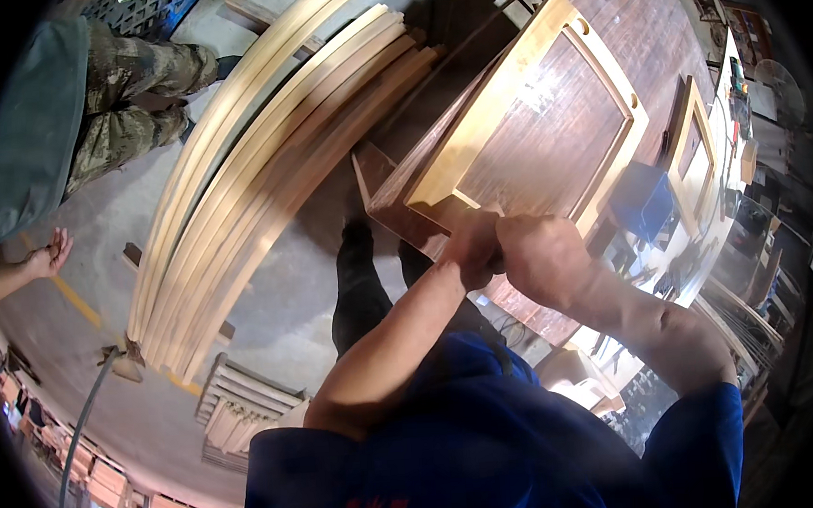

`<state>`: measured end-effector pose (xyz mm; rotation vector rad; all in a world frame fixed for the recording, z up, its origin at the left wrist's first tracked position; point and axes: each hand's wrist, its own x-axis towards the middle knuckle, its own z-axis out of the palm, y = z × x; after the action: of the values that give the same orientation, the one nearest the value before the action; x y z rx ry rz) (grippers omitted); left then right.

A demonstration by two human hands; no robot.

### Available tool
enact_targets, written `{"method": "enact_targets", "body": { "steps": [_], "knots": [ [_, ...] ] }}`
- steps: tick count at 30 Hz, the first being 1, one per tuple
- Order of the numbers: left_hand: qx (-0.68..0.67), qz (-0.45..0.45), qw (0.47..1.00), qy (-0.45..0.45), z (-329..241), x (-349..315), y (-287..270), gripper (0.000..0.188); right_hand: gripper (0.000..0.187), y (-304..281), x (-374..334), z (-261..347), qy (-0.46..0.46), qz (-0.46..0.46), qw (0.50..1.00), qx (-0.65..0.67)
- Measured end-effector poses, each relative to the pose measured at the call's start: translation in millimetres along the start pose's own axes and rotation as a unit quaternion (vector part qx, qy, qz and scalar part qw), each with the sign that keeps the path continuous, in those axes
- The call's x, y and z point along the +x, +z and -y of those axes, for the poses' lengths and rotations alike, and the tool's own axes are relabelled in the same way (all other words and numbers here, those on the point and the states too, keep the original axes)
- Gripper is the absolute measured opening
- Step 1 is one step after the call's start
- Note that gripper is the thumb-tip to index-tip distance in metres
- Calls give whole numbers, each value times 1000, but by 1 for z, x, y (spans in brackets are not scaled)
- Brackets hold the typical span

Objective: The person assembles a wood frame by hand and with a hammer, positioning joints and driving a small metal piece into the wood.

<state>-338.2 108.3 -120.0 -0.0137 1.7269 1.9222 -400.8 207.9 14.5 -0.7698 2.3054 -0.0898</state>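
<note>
A light wooden door frame point(478, 124) with an open middle lies on a large brown tabletop point(663, 29). Two round holes show along its far right rail. At the frame's near end my left hand point(471, 248) is closed, and my right hand point(544, 257) is curled in a fist right beside it. Something dark shows in the narrow gap between the two hands, but the fingers hide what it is. Both hands are at or just over the near rail, and whether they touch it I cannot tell.
Long curved wooden strips point(234, 171) lie stacked on my left. Beyond them another person in camouflage trousers point(139, 70) stands. A blue box point(643, 200) and a smaller wooden frame point(693, 148) are on the right. Stacked pale wooden pieces point(239, 413) rest on the floor.
</note>
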Motion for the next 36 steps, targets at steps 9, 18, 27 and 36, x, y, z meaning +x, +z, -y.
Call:
{"method": "enact_targets", "body": {
  "steps": [9,18,27,36],
  "knots": [
    [270,-29,940,206,28,8,-10,7,10,-1,29,13,-7,56,996,-73],
    [-151,-14,988,-6,10,5,9,16,7,6,-2,-16,13,-31,998,49],
    [-114,-29,993,2,6,-8,17,19,7,11,-22,-11,14,-93,992,78],
    [-517,-47,810,-273,-44,-5,0,23,8,4,-31,-18,50,-87,990,94]
  ]
}}
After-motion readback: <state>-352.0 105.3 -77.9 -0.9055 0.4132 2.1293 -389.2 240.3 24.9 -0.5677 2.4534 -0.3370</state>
